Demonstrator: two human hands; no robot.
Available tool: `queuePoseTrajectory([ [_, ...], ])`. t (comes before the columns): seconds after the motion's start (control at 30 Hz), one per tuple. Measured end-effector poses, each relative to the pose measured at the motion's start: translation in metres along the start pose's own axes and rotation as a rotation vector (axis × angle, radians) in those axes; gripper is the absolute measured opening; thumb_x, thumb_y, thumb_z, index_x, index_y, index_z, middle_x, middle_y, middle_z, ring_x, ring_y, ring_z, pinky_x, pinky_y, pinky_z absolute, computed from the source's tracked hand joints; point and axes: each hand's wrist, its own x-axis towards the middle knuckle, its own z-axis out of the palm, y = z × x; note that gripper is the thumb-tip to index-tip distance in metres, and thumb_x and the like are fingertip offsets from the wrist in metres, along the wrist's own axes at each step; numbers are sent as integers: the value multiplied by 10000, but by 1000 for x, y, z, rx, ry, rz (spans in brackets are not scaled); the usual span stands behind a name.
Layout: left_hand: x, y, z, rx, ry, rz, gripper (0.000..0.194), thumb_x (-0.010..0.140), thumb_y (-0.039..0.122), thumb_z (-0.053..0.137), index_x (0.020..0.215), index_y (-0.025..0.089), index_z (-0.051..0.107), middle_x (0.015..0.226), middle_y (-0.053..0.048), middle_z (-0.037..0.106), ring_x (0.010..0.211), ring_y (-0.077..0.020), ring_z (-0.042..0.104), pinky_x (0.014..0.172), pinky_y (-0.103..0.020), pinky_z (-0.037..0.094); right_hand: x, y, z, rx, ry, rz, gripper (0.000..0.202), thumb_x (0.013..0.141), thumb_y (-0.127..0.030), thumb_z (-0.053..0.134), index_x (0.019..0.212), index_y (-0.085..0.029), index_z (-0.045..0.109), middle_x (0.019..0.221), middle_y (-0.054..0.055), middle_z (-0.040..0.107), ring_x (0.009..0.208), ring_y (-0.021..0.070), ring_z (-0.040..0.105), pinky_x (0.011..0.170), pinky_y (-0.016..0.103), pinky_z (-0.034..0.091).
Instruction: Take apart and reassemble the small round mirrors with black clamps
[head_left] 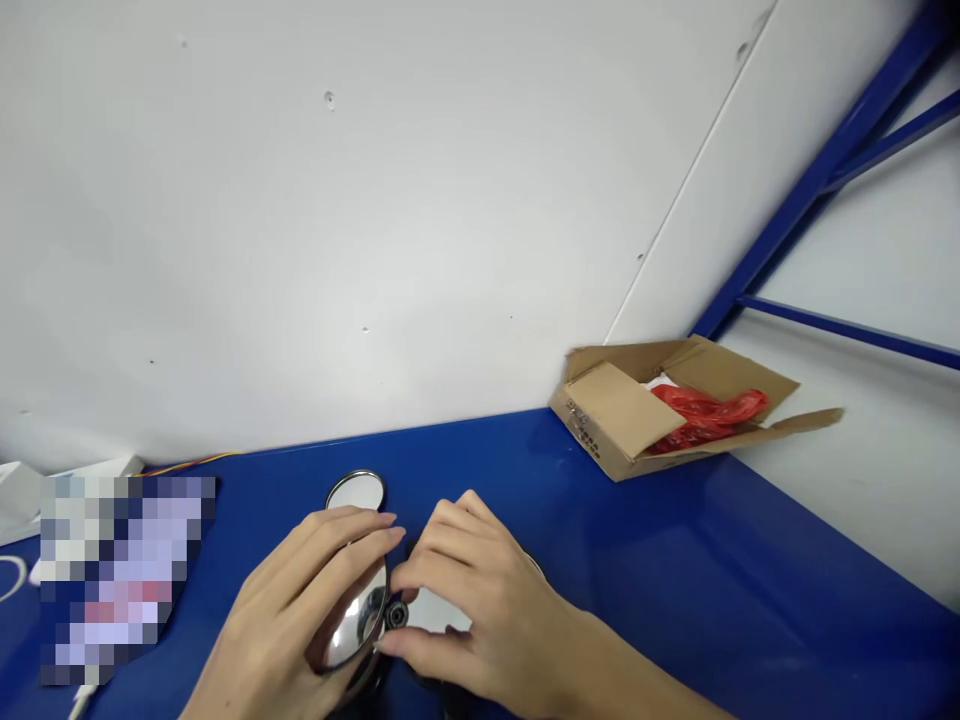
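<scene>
My left hand (300,600) is wrapped over a shiny chrome round mirror (356,625), its fingers curved across the top. Close on its right, my right hand (480,600) pinches a small dark round fitting (396,614) between thumb and fingers, at the mirror's edge. Behind my left hand lies another round mirror (357,490) with a thin rim. A further mirror surface (436,610) shows under my right hand, mostly covered by it. Dark parts below the hands are partly hidden.
An open cardboard box (622,420) holding a red plastic bag (697,415) sits at the back right of the blue table (675,560). A blurred-out flat object (135,580) and a white cable are at the left. A white wall stands behind, with blue metal bars at right.
</scene>
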Motion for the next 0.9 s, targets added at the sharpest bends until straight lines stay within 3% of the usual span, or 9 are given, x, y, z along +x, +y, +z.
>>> queuePoseTrajectory([
  [0.13, -7, -2, 0, -45, -46, 69, 436, 1069, 187, 696, 1499, 243, 661, 1451, -131, 745, 1380, -308, 674, 1117, -441, 631, -5, -4, 4, -76, 118, -80, 278, 1114, -419, 711, 946, -198, 696, 848, -1, 712, 809, 174, 584, 783, 381, 371],
  [0.2, -7, -2, -1, 1, -80, 62, 518, 1063, 139, 681, 1566, 248, 622, 1538, -125, 707, 1455, -307, 636, 1185, -459, 595, -6, -3, -1, -79, 106, -74, 265, 1142, -396, 675, 971, -194, 698, 863, 1, 717, 814, 174, 577, 792, 383, 374],
  [0.3, -3, -4, -3, 94, -87, -41, 631, 1084, 136, 628, 1690, 259, 503, 1678, -129, 600, 1535, -301, 590, 1235, -477, 566, -4, 6, -11, -87, 49, 51, 242, 1168, -390, 640, 1024, -209, 710, 903, -2, 720, 853, 182, 577, 850, 381, 387],
  [0.43, 1, -12, -2, 160, -37, -230, 676, 1129, 285, 605, 1763, 266, 370, 1713, -144, 548, 1547, -314, 581, 1225, -520, 572, 0, 30, -19, -162, 77, 246, 260, 1173, -376, 625, 977, -219, 692, 886, 14, 704, 872, 212, 569, 865, 405, 372],
  [0.57, -2, -23, -3, 243, -56, -325, 533, 1159, 354, 550, 1684, 295, 473, 1711, -132, 561, 1537, -355, 591, 1211, -623, 547, 6, 49, -18, -241, 25, 405, 263, 1157, -350, 649, 926, -227, 684, 893, 33, 719, 886, 240, 586, 880, 428, 383],
  [0.67, -6, -30, -5, 256, -124, -343, 459, 1164, 318, 513, 1619, 292, 564, 1700, -111, 597, 1564, -364, 576, 1226, -662, 520, 13, 54, -14, -284, -84, 477, 309, 1142, -340, 681, 855, -224, 677, 876, 33, 744, 887, 245, 602, 873, 429, 383],
  [0.8, -10, -35, -5, 223, -255, -337, 552, 1100, 132, 395, 1568, 278, 648, 1662, -81, 657, 1573, -326, 584, 1215, -626, 544, 26, 53, -10, -310, -157, 510, 326, 1107, -346, 745, 812, -219, 689, 820, 12, 757, 876, 242, 618, 876, 422, 381],
  [0.9, -11, -36, -5, 232, -346, -365, 603, 1080, 124, 360, 1581, 272, 661, 1690, -71, 633, 1587, -315, 575, 1226, -621, 541, 35, 50, -7, -327, -177, 547, 340, 1058, -327, 811, 762, -218, 681, 760, 5, 749, 861, 246, 629, 865, 417, 383],
])
